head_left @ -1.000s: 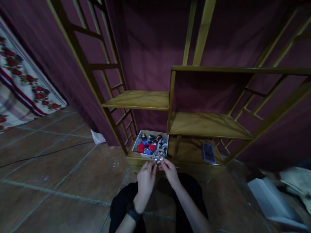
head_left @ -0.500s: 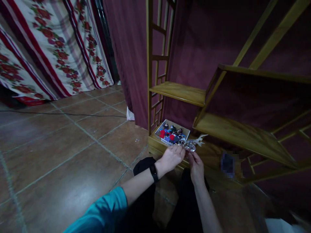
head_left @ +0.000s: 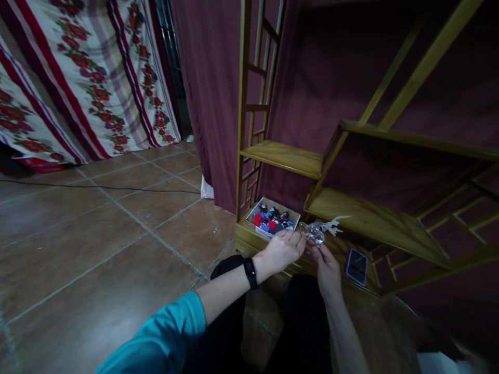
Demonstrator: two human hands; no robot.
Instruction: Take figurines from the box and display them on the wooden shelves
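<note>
A clear, glass-like figurine (head_left: 317, 231) with a pale branching end pointing right is held up between my two hands, in front of the shelf's lowest board. My left hand (head_left: 284, 250), with a black band on its wrist, has its fingers curled at the figurine's left side. What its fingertips press on is partly hidden behind the knuckles. From below and the right, my right hand (head_left: 327, 264) pinches the figurine's underside between thumb and fingers. Just beyond my left hand stands an open white box (head_left: 297, 218) with several small red, blue and dark items inside.
The wooden shelf unit (head_left: 286, 157) has stepped boards and lattice sides. On its lowest board to the right lies a phone (head_left: 356, 267). A maroon curtain (head_left: 218, 104) hangs behind, and a black cable (head_left: 117, 187) crosses the tiled floor (head_left: 117, 249) at left.
Both hands and the figurine have shifted slightly right, away from the box. The view has turned a little. The phone shows clearly now, where a blurred patch was before.
</note>
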